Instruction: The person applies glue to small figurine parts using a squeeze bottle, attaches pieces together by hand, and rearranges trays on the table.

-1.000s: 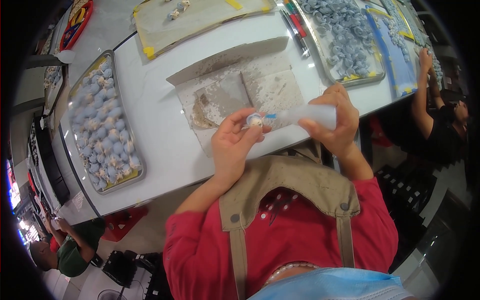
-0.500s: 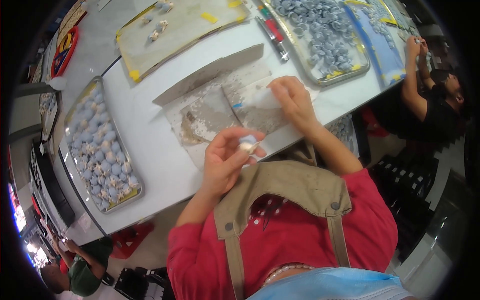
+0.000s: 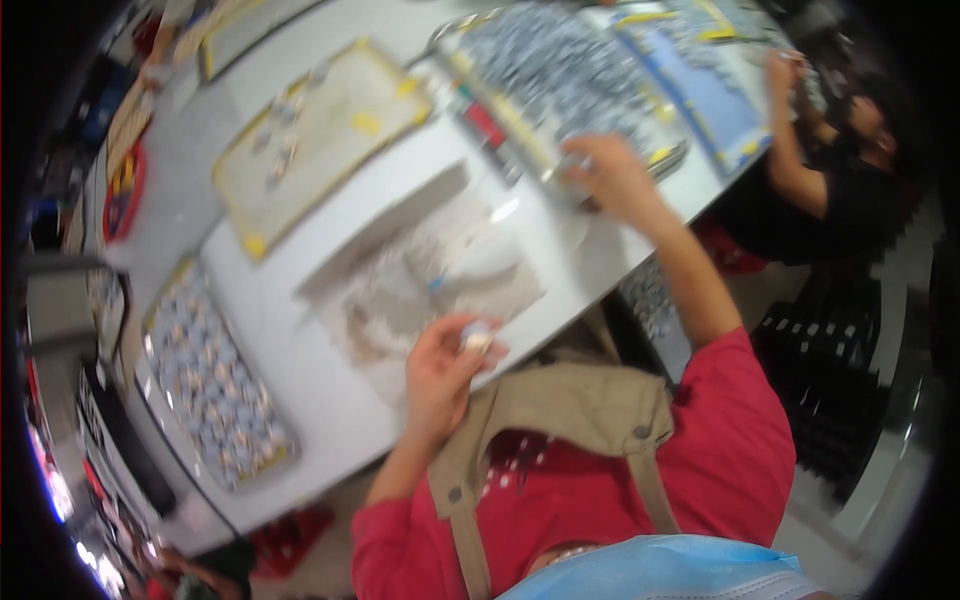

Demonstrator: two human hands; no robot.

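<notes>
Within the left hand (image 3: 437,385): small blue-and-cream piece (image 3: 477,338), thumb and fingers clamped on it, by the cardboard's near edge.
Right hand (image 3: 615,178): at the near end of a metal tray (image 3: 522,130) heaped with grey-blue pieces (image 3: 545,70); blurred, cannot tell whether its fingers are apart or together.
Cardboard (image 3: 362,328): stained, carrying a white bottle (image 3: 487,261) laid down, blue tip (image 3: 435,285) leftward.
Pens (image 3: 486,127): beside that tray.
Left tray (image 3: 268,463): full of rounded blue and cream pieces.
Board (image 3: 340,140): yellow-taped, few pieces.

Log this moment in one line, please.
left hand: holds small blue-and-cream piece | right hand: at tray of blue-grey pieces, grip blurred | bottle: on cardboard
</notes>
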